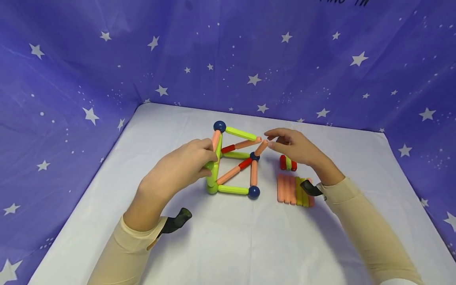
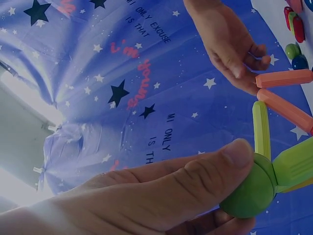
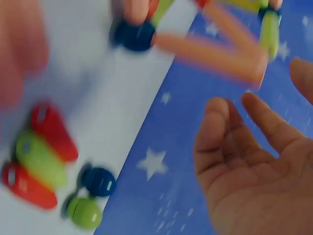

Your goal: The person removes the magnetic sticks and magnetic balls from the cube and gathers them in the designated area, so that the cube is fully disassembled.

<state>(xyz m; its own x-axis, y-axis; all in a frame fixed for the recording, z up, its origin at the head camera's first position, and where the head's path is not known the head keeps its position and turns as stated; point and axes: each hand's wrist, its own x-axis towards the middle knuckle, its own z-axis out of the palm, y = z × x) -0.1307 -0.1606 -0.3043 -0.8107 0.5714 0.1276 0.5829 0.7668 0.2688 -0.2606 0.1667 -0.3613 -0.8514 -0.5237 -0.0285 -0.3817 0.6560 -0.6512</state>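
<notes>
A frame of magnetic rods and balls stands mid-table in the head view, with a blue ball at its top. My left hand pinches a green ball on its near left corner between thumb and fingers. My right hand, fingers loosely bent and holding nothing, hovers beside the free ends of a yellow-green rod and an orange rod. That orange rod slants up from a blue ball. In the right wrist view the palm and fingers show nothing between them.
Loose orange rods and yellow-green rods lie in a row at the right, under the right wrist. Short red and green rods lie behind them. A loose blue ball and green ball sit near the table edge.
</notes>
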